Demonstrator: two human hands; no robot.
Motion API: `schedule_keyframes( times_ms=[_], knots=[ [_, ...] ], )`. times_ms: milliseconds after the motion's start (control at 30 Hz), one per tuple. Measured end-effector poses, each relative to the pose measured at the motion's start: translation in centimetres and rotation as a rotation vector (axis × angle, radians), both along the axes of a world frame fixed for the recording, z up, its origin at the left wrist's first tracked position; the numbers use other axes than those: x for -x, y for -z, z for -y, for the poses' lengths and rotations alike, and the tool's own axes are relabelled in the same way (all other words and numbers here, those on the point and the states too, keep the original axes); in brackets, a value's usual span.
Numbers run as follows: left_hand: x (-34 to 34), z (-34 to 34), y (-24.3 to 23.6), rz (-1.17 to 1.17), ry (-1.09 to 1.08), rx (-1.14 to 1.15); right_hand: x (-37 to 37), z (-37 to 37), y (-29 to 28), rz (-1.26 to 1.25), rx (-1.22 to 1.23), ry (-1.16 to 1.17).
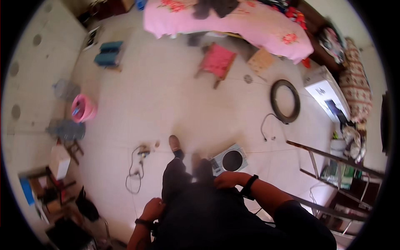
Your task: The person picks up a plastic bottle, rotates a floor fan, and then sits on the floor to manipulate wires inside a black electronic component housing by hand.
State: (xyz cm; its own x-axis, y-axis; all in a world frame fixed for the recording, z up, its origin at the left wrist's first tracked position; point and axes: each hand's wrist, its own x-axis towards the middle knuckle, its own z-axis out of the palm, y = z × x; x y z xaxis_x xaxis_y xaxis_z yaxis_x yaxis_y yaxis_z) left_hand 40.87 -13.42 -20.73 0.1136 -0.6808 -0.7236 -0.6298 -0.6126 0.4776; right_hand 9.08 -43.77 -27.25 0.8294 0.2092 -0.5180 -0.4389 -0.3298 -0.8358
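Observation:
My left hand point(153, 209) is closed beside my left thigh, its fingers curled against the dark clothing. At the other hip, my right hand point(228, 180) is also closed, with its fingertips turned in toward the cloth. Whatever either hand holds, if anything, is hidden. Just ahead of my right hand, a portable cooktop point(232, 161) with a round black plate lies on the floor near my feet. Dark straps circle both wrists. My left shoe point(174, 143) is stepped forward, while the other foot is blurred.
A coiled cable point(132, 175) lies at left. Right of centre are a black tyre point(271, 99) and a thin hose point(263, 127). Ahead stand a red stool point(218, 61) and a bed with a pink cover point(233, 23). A metal frame point(333, 156) juts in at right; a pink bucket point(88, 111) stands left.

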Motion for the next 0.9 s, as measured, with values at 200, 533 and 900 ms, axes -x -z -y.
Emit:
schedule_keyframes(
  times_ms=[200, 533, 900],
  knots=[
    [-6.3, 9.9, 0.5, -0.077, 0.157, -0.025, -1.3, 4.7, -0.1, -0.06, 0.06, 0.095],
    [-12.6, 27.1, -2.3, -0.15, 0.488, -0.157, -2.4, 10.0, -4.5, -0.082, 0.092, 0.419],
    [-8.8, 39.2, -2.7, -0.12, 0.672, -0.156, 5.2, 15.0, -1.2, -0.108, -0.001, 0.76]
  ],
)
